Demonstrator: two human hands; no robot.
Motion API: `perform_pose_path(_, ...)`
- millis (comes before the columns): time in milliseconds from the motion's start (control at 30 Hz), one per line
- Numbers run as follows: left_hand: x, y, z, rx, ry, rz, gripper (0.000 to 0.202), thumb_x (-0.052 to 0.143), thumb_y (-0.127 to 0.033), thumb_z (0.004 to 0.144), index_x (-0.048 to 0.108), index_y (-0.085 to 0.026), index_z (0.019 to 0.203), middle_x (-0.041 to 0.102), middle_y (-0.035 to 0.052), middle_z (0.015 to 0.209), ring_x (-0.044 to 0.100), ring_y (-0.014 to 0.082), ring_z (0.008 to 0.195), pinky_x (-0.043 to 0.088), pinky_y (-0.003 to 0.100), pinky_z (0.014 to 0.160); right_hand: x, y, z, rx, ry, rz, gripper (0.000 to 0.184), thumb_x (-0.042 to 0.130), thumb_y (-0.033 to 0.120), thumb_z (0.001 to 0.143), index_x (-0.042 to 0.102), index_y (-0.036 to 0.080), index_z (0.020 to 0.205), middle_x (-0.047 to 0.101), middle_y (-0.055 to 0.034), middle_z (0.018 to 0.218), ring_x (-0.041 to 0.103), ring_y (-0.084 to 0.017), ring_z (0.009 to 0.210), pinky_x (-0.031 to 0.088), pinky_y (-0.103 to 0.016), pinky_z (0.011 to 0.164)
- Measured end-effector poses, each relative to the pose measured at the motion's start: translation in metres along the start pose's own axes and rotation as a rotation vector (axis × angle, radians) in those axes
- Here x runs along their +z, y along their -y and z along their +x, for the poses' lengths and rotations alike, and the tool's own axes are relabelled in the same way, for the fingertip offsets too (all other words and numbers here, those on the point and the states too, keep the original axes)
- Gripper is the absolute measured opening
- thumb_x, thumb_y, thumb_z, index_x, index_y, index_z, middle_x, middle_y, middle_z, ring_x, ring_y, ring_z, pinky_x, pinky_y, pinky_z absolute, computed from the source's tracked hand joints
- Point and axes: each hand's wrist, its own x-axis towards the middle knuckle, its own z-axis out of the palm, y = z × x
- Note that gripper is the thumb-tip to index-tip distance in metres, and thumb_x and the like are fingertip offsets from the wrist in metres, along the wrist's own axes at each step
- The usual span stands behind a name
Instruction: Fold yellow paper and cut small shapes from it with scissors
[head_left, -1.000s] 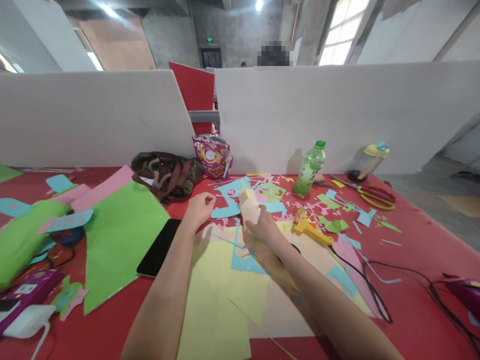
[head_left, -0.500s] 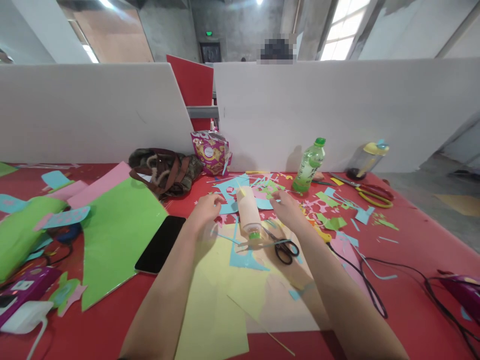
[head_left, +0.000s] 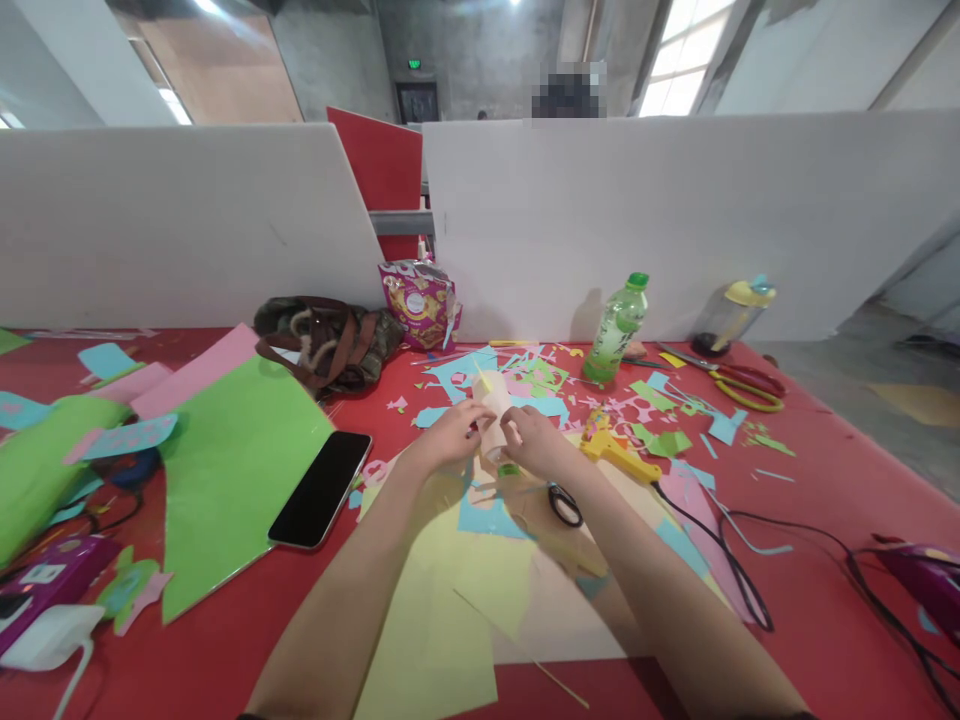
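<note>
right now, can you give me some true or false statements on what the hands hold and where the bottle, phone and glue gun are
1. Both the left hand and the right hand grip the pale paper roll. True.
2. The green bottle lies on its side. False: it stands upright by the white partition.
3. The black phone lies flat, left of the left hand. True.
4. The right hand holds the yellow glue gun. False: the gun lies on the red table, just right of that hand.

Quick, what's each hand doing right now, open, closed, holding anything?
Left hand: fingers closed on the cream paper roll.
Right hand: fingers closed on the same roll.
</note>
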Motion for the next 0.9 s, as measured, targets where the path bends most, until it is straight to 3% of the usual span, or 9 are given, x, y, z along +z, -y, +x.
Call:
perform_pose_path(233,0.005,0.0,0.001,-0.011,-0.006,0.019,0.041,0.039,-0.008,0.07,0.048,-0.013,0.11,0.047,0.0119,0.12,0.039,0.0186,0.115,0.031,0.031,0.098,0.014,-0.008,0.007,0.023,-0.088,0.005,0.02,0.057,0.011,0.068,0.053,0.012,0.088,0.055,-0.0088,0.086,0.051,-0.019,0.084,0.039,-0.029,0.075)
perform_pose_path(367,-0.002,-0.003,-0.002,-0.023,0.0,0.03,0.037,0.036,-0.007,0.071,0.052,-0.016,0.104,0.051,0.0089,0.116,0.041,0.0191,0.113,0.033,0.031,0.096,0.012,-0.012,0.007,0.041,-0.121,0.028,0.022,0.056,0.015,0.07,0.053,0.011,0.091,0.056,-0.0085,0.085,0.053,-0.017,0.079,0.04,-0.028,0.072)
perform_pose_path(667,-0.026,-0.012,-0.013,-0.123,0.054,0.094,0.04,0.038,-0.008,0.069,0.052,-0.018,0.105,0.054,0.0073,0.113,0.046,0.0201,0.108,0.035,0.03,0.092,-0.022,-0.005,-0.002,0.047,-0.198,0.063,0.014,0.052,0.017,0.073,0.056,0.013,0.086,0.06,-0.0085,0.088,0.056,-0.015,0.078,0.042,-0.027,0.071)
perform_pose_path(900,-0.056,-0.043,-0.038,-0.179,0.08,0.142,0.038,0.038,-0.011,0.073,0.051,-0.019,0.108,0.054,0.0062,0.114,0.046,0.0216,0.108,0.035,0.029,0.09,-0.047,0.002,-0.026,0.028,-0.203,0.068,0.01,0.049,0.02,0.074,0.056,0.016,0.081,0.063,-0.0045,0.081,0.057,-0.014,0.07,0.042,-0.026,0.063)
